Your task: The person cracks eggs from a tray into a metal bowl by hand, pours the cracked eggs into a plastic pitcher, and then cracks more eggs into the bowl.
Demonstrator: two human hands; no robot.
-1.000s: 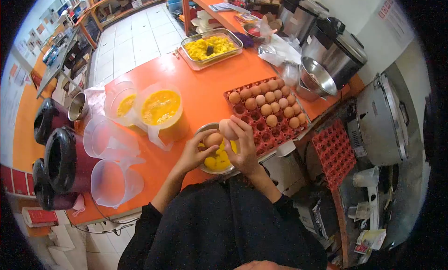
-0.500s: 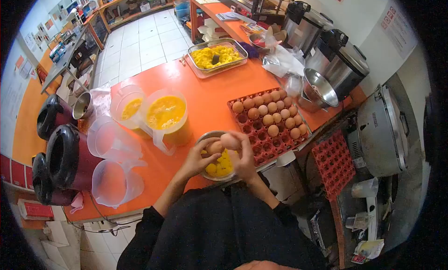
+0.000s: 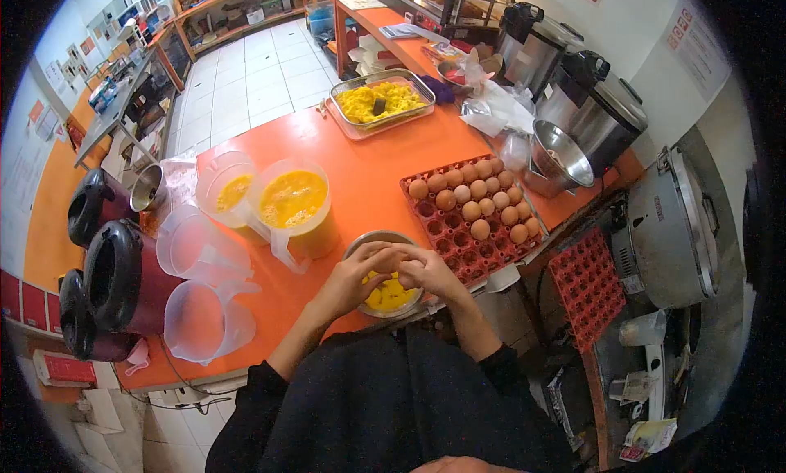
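My left hand (image 3: 350,278) and my right hand (image 3: 437,277) meet fingertip to fingertip over a metal bowl (image 3: 357,245). Both hands have their fingers curled inward. The backs of my fingers cover the eggs I was holding, so their shells cannot be made out. Below my fingers, several raw yolks (image 3: 390,296) lie in the bowl. Right of the bowl, close to my right hand, is a red egg tray (image 3: 458,259). Brown eggs (image 3: 480,229) fill part of it, mainly the back and right, while other pockets hold none.
To the left stand two jugs with beaten egg (image 3: 293,199) and two clear plastic jugs (image 3: 205,322). Dark red flasks (image 3: 123,268) line the left edge. At the back sits a glass dish of yellow food (image 3: 381,103). A second egg tray (image 3: 585,289) lies at right.
Half a second ago an egg showed in each hand above the bowl. Now my hands have come together, lower over the bowl, and the eggs are hidden.
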